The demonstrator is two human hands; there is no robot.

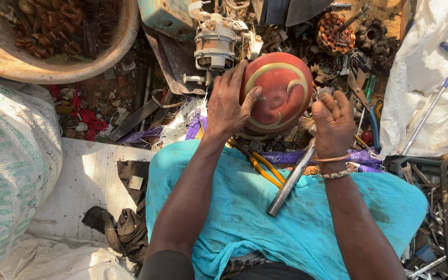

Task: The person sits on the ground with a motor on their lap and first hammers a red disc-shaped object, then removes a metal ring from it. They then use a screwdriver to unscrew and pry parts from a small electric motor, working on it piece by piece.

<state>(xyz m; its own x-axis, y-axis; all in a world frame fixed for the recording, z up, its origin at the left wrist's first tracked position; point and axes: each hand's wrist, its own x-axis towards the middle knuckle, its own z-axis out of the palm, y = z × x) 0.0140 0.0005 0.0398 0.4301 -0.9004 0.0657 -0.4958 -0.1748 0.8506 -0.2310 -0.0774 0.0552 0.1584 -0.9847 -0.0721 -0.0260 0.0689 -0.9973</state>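
A red domed casing is sitting above the lap's turquoise cloth. The left hand is gripping its edge, fingers spread wide. The right hand is curling its fingers around a metal rod.

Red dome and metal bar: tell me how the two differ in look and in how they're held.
The red dome is round, red with pale curved bands; the metal bar is long, straight and grey. The left hand spreads over the dome's side, while the right hand grips the bar's upper end. The dome sits up against the scrap pile; the bar slants down over the turquoise cloth. Both are held above the lap.
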